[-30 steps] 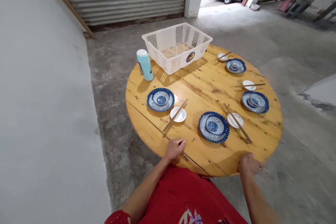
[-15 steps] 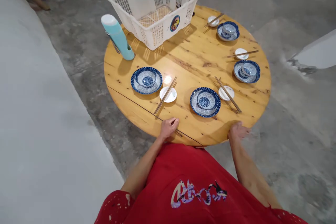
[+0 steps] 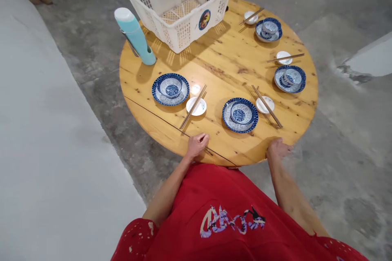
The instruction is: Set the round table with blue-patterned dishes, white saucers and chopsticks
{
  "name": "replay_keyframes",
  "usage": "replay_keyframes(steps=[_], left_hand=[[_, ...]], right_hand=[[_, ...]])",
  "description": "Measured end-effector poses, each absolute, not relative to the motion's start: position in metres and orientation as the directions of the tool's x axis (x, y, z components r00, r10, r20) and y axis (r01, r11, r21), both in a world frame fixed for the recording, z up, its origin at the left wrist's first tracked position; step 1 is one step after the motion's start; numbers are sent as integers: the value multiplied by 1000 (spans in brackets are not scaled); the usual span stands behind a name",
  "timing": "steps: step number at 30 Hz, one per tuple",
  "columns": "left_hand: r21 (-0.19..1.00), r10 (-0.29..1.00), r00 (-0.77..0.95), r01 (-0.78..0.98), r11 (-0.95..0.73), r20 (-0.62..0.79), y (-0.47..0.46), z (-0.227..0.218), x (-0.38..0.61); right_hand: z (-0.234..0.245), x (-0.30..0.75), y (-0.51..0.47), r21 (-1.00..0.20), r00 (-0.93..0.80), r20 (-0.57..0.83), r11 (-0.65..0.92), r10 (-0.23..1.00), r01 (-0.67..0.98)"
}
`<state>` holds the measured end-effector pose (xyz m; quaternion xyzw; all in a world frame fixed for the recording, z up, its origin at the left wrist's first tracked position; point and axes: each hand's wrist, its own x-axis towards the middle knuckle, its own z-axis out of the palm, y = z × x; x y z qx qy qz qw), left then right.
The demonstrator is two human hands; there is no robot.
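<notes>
My left hand is closed in a loose fist on the near edge of the round wooden table. Whatever its fingers hold, if anything, is hidden. My right hand rests at the table's near right edge, fingers stretched outward. Beyond the left hand, a pair of chopsticks lies across a small white dish. Between and beyond both hands sits a blue-patterned plate bearing a bowl. Another pair of chopsticks crosses a white dish beyond the right hand.
A white plastic basket stands on the table's far left, with a light-blue bottle-like object beside it. Another plate with bowl is at left; two more settings line the right. A white wall borders the left, concrete floor the right.
The view has shifted slightly, so the table and its settings appear a little higher. Both hands keep their places at the table edge.
</notes>
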<state>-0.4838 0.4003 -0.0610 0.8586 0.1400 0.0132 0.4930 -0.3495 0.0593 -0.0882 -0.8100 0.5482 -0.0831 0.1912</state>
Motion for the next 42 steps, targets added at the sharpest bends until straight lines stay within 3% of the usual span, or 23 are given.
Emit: replay_keyframes(steps=[42], left_hand=[[854,242,965,207,-477,-99,399,-58,-484]], right_hand=[[-89,-349,58,-383,362,-74,-309,-929,-871]])
